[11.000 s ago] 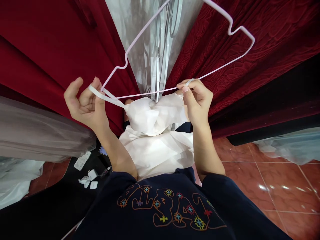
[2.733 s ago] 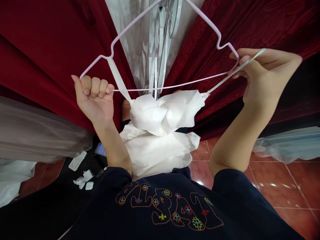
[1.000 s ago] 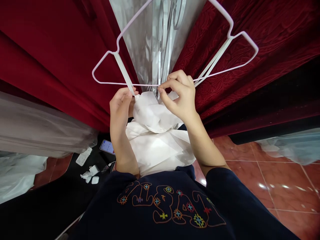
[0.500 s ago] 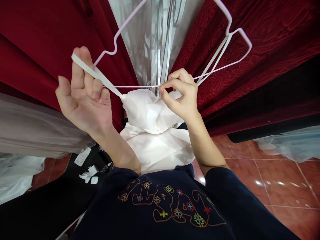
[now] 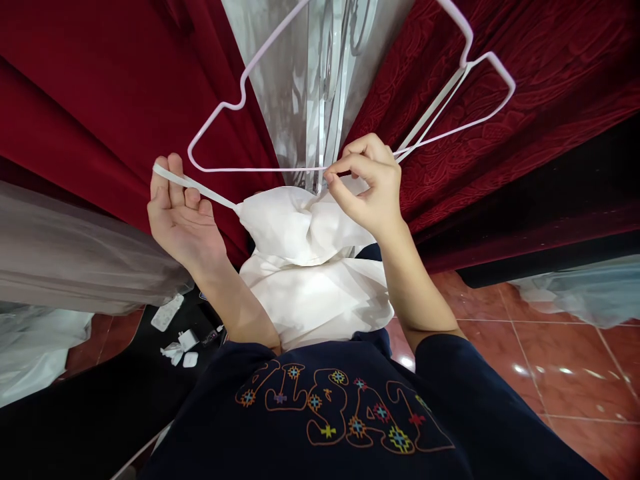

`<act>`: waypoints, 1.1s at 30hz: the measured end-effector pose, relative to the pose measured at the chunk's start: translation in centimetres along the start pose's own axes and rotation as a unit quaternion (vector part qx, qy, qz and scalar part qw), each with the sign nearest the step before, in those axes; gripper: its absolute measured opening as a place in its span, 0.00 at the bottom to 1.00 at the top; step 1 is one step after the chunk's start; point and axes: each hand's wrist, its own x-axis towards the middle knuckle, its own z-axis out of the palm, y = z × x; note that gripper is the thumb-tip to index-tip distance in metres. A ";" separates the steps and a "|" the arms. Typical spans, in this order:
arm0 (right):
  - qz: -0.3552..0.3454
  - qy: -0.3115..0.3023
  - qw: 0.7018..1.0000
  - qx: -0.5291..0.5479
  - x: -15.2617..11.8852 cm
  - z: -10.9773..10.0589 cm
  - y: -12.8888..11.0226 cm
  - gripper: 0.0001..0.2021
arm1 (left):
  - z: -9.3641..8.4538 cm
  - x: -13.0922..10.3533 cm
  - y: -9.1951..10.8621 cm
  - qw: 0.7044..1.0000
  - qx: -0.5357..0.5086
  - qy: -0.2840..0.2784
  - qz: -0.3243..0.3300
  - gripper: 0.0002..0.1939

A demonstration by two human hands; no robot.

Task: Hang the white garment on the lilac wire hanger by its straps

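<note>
A pale pink hanger [image 5: 260, 169] hangs in front of me, with a white garment [image 5: 310, 287] below it. The garment's right strap [image 5: 434, 107] loops over the hanger's right notch. Its left strap [image 5: 200, 187] is off the hanger, stretched over the fingertips of my left hand [image 5: 185, 213], whose palm faces me. My right hand [image 5: 367, 183] pinches the hanger's bottom bar near its middle, thumb against index finger.
Red curtains [image 5: 125, 80] hang on the left, and a patterned red cloth [image 5: 450, 47] on the right. At the lower left a black surface [image 5: 100, 407] bears a phone case [image 5: 167, 312] and a white charger [image 5: 188, 340]. Red tiles [image 5: 575, 360] lie at the right.
My left hand has moved down and slightly right with the strap, away from the hanger's left end, which now shows fully. The hanger has shifted a little right.
</note>
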 end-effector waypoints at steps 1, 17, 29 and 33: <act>-0.002 0.000 1.000 0.000 0.0 0.1 0.0 0.18 | -0.1 -0.2 -0.1 1.000 0.013 -0.011 -0.006 0.18; 0.023 -0.009 0.999 0.026 0.1 1.4 -0.8 0.20 | 1.1 -1.1 -2.9 0.983 0.114 -0.129 -0.070 0.14; 0.023 0.049 0.992 0.114 1.7 -1.6 -2.1 0.09 | 1.6 -2.5 -4.4 0.967 0.178 -0.184 0.017 0.11; 0.075 0.314 0.940 0.113 1.5 -2.5 1.3 0.01 | 1.8 -2.6 -4.5 0.968 0.172 -0.183 0.018 0.11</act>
